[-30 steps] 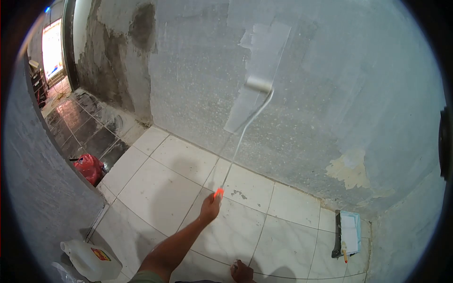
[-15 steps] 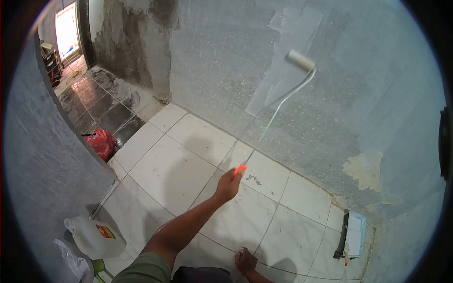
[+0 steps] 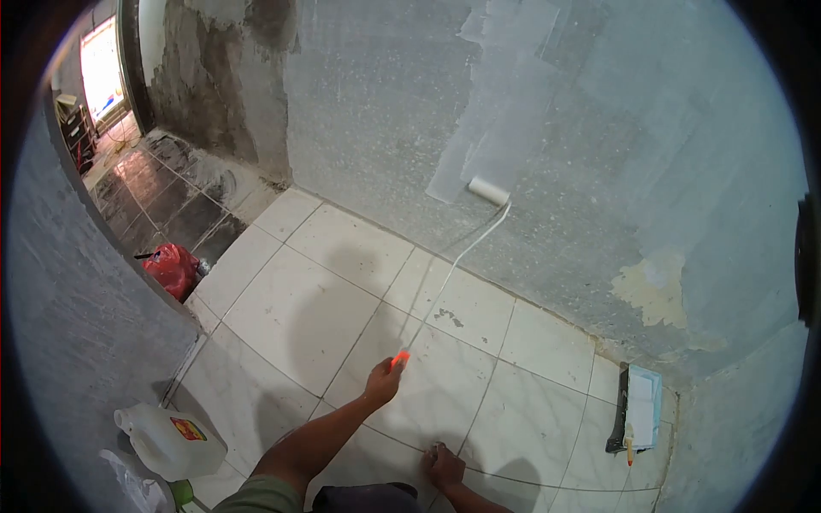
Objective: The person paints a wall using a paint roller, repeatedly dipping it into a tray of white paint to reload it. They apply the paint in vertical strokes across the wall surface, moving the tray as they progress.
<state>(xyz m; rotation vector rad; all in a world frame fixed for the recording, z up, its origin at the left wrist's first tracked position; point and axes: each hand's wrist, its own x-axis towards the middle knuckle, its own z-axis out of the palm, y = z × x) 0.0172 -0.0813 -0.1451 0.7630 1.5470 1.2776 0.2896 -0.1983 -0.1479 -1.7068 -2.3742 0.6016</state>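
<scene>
My left hand is wrapped round the orange handle of a paint roller, its arm stretched forward over the floor. The long thin rod runs up to the white roller sleeve, which lies against the grey wall at the lower part of a lighter, coated strip. Low in the view, my right hand is closed above the tiles; whatever its fingers may hold is hidden.
A paint tray with a brush sits at the right by the wall. At lower left are a white jug and a clear plastic bag. A red bag lies near the doorway. Pale tiles cover the floor.
The roller has moved down the wall and to the left, and my left hand has drawn back toward me with the handle. The lighter strip looks wider. My right hand has barely moved.
</scene>
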